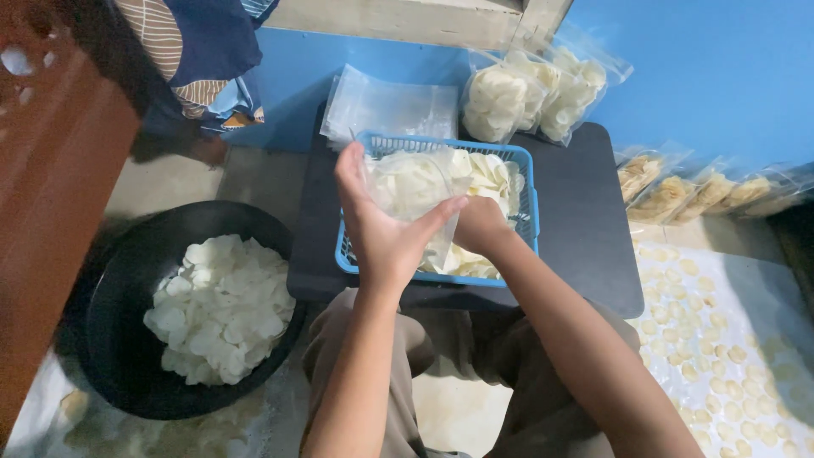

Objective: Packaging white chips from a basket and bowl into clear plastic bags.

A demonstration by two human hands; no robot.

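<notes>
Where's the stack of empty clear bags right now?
The empty clear bags lie at the back of the dark low table, left of centre in the head view, just behind the blue basket and left of the filled cracker bags.

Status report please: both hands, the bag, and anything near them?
Left hand holds clear plastic bag of white chips open. Right hand behind the bag, over blue basket. Black basin of chips at left, not in the way.

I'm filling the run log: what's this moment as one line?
left hand: holds clear bag of white chips | right hand: in blue basket, behind bag | black basin of chips: left | filled bags: back
</notes>
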